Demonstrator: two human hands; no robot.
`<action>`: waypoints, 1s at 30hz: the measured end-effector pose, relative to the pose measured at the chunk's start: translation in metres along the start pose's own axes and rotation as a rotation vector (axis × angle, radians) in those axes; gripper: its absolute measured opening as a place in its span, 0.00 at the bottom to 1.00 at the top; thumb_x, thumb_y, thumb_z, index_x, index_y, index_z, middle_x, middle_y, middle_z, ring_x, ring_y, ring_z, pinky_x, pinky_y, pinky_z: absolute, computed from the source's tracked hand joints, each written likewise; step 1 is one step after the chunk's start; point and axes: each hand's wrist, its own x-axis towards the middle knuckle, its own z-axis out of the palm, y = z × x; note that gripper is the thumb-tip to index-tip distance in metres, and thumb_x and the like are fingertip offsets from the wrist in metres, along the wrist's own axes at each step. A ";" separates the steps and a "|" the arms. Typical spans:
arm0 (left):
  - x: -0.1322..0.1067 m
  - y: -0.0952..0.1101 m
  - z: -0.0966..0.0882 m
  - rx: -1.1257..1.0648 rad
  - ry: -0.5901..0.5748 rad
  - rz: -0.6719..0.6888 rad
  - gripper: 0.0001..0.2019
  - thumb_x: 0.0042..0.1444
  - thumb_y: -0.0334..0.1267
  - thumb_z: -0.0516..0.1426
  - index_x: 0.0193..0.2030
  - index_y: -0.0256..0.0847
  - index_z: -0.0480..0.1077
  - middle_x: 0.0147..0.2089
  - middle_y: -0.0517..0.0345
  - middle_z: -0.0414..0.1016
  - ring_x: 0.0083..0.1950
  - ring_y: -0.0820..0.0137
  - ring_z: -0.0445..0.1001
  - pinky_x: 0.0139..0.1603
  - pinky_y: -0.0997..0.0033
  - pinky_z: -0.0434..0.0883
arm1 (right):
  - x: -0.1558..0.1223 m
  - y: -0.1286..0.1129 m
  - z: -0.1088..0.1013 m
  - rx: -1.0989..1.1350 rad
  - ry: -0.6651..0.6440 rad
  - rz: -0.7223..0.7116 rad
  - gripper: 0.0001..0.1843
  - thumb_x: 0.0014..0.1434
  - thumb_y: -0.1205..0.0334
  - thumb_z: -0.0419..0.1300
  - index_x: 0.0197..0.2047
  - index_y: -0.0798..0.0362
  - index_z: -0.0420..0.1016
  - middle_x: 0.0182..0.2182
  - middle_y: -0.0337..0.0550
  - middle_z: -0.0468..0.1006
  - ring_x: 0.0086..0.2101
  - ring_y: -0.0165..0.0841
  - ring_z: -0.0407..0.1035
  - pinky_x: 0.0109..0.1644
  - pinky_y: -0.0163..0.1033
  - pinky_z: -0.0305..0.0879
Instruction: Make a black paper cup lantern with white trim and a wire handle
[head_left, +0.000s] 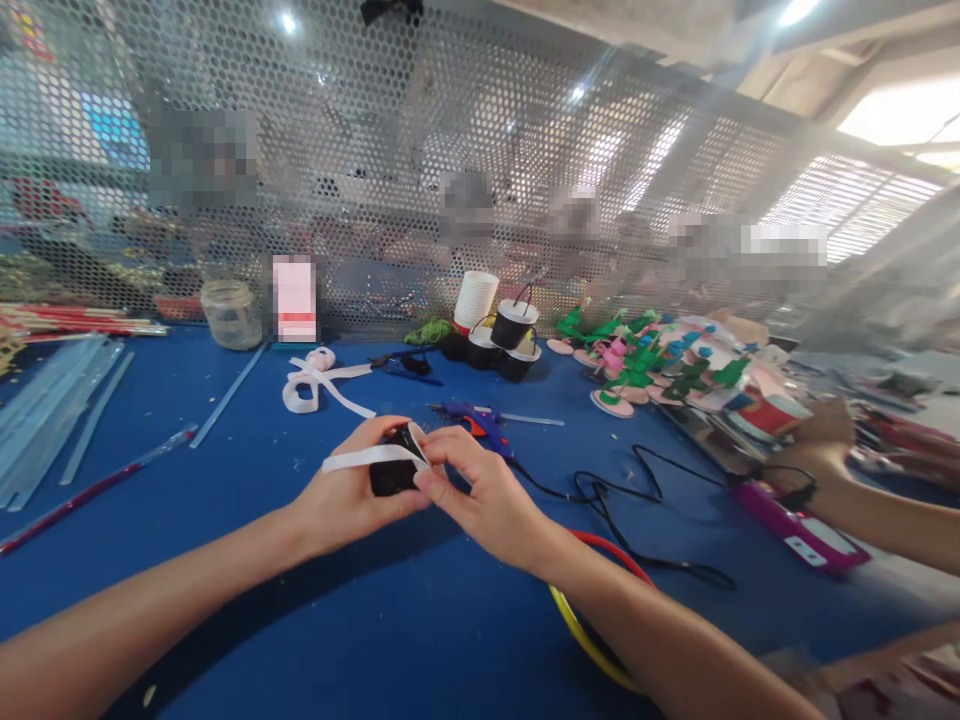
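Ribbon point(352, 460), white and narrow, lies across a small black cup point(391, 479) held between both hands over the near middle of the blue table point(360, 620). The left hand point(341, 505) grips the cup from the left, fingers on its far side and thumb on its near side. The right hand point(480, 490), at the cup's right edge, has thumb and fingertips pinched together on the ribbon's end.

Just beyond the right hand lies a blue glue gun point(484, 425); its black cord point(607, 505) loops over the table to the right, near a purple power strip point(795, 530). The right forearm passes over a yellow cable point(581, 635). Farther off, left of centre, is a loose coil of white ribbon point(304, 385); black cups with handles point(514, 325) stand far, right of centre. Clear glue sticks point(56, 425) lie far left. At right, another person's hand point(821, 430) reaches in.
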 end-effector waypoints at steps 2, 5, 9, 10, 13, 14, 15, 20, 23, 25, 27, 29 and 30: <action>0.000 0.001 0.000 0.033 0.003 0.021 0.24 0.40 0.40 0.62 0.46 0.42 0.63 0.44 0.53 0.68 0.46 0.62 0.65 0.48 0.63 0.61 | 0.000 0.000 0.000 0.005 -0.008 0.024 0.06 0.54 0.65 0.54 0.26 0.53 0.65 0.32 0.43 0.67 0.35 0.30 0.64 0.40 0.38 0.63; 0.001 0.002 -0.002 -0.002 0.020 -0.005 0.27 0.36 0.40 0.64 0.47 0.43 0.63 0.46 0.51 0.67 0.48 0.60 0.64 0.50 0.60 0.60 | -0.001 0.001 0.000 0.021 0.009 0.036 0.07 0.55 0.65 0.53 0.25 0.52 0.64 0.31 0.41 0.67 0.34 0.29 0.64 0.39 0.37 0.63; 0.003 0.000 -0.004 -0.124 0.063 -0.084 0.33 0.32 0.38 0.65 0.50 0.42 0.62 0.46 0.51 0.67 0.47 0.59 0.65 0.51 0.60 0.59 | -0.001 0.003 -0.001 -0.022 0.073 -0.081 0.07 0.54 0.65 0.54 0.25 0.51 0.66 0.31 0.42 0.69 0.37 0.32 0.64 0.41 0.40 0.64; 0.003 0.000 -0.005 -0.133 0.057 -0.090 0.33 0.32 0.38 0.65 0.50 0.42 0.62 0.45 0.52 0.67 0.47 0.59 0.65 0.51 0.60 0.59 | 0.000 0.003 0.000 -0.048 0.076 -0.131 0.06 0.54 0.66 0.55 0.25 0.51 0.66 0.30 0.42 0.70 0.38 0.33 0.64 0.41 0.41 0.64; 0.006 -0.001 -0.009 -0.066 0.019 -0.042 0.30 0.35 0.39 0.64 0.48 0.42 0.64 0.44 0.52 0.69 0.46 0.59 0.66 0.50 0.60 0.59 | 0.002 0.005 -0.001 -0.124 0.048 -0.243 0.04 0.53 0.67 0.56 0.28 0.50 0.68 0.28 0.42 0.72 0.41 0.36 0.63 0.44 0.44 0.63; 0.007 -0.001 -0.011 -0.022 0.021 -0.018 0.29 0.36 0.40 0.64 0.48 0.42 0.64 0.44 0.52 0.69 0.46 0.59 0.66 0.51 0.60 0.59 | 0.003 0.005 -0.002 -0.146 0.038 -0.257 0.02 0.52 0.67 0.57 0.29 0.51 0.68 0.29 0.43 0.73 0.42 0.36 0.63 0.44 0.45 0.64; 0.007 0.000 -0.013 0.027 0.035 0.004 0.29 0.36 0.41 0.64 0.48 0.43 0.64 0.45 0.52 0.68 0.47 0.59 0.65 0.51 0.59 0.58 | 0.004 0.005 -0.004 -0.169 0.031 -0.258 0.03 0.51 0.67 0.58 0.32 0.51 0.69 0.30 0.44 0.73 0.42 0.37 0.63 0.44 0.45 0.64; 0.010 -0.007 -0.018 0.278 0.090 0.072 0.31 0.38 0.45 0.63 0.51 0.44 0.60 0.49 0.50 0.61 0.52 0.57 0.60 0.54 0.57 0.56 | 0.011 0.001 -0.028 -0.335 -0.090 -0.049 0.14 0.48 0.69 0.59 0.41 0.55 0.68 0.41 0.49 0.73 0.43 0.36 0.65 0.48 0.45 0.61; 0.011 -0.014 -0.018 0.329 0.067 0.087 0.30 0.39 0.46 0.62 0.50 0.42 0.59 0.45 0.49 0.63 0.48 0.57 0.63 0.49 0.57 0.61 | 0.017 0.005 -0.050 -0.460 -0.014 0.165 0.09 0.53 0.68 0.54 0.39 0.54 0.70 0.37 0.45 0.75 0.37 0.33 0.69 0.42 0.40 0.63; 0.011 -0.016 -0.017 0.332 0.053 0.094 0.28 0.40 0.47 0.61 0.48 0.41 0.60 0.43 0.50 0.63 0.45 0.58 0.64 0.46 0.57 0.63 | 0.020 0.015 -0.061 -0.619 -0.002 0.329 0.08 0.54 0.63 0.53 0.37 0.55 0.70 0.34 0.46 0.75 0.35 0.36 0.69 0.39 0.40 0.62; 0.011 -0.016 -0.017 0.335 0.048 0.105 0.27 0.40 0.46 0.61 0.47 0.40 0.60 0.44 0.50 0.62 0.45 0.58 0.64 0.47 0.57 0.62 | 0.021 0.031 -0.066 -0.714 -0.044 0.463 0.09 0.54 0.61 0.52 0.32 0.57 0.70 0.30 0.50 0.75 0.33 0.39 0.69 0.37 0.41 0.60; 0.011 -0.015 -0.017 0.341 0.044 0.113 0.28 0.39 0.46 0.61 0.48 0.40 0.60 0.45 0.50 0.61 0.47 0.58 0.63 0.50 0.56 0.61 | 0.021 0.050 -0.066 -0.720 -0.070 0.520 0.08 0.52 0.62 0.55 0.25 0.57 0.69 0.26 0.52 0.75 0.32 0.42 0.69 0.35 0.41 0.59; 0.012 -0.015 -0.017 0.347 0.039 0.112 0.28 0.39 0.45 0.61 0.48 0.41 0.60 0.46 0.50 0.60 0.48 0.58 0.62 0.51 0.56 0.60 | 0.021 0.059 -0.065 -0.711 -0.079 0.545 0.10 0.50 0.61 0.56 0.21 0.56 0.67 0.24 0.52 0.74 0.31 0.42 0.70 0.34 0.40 0.58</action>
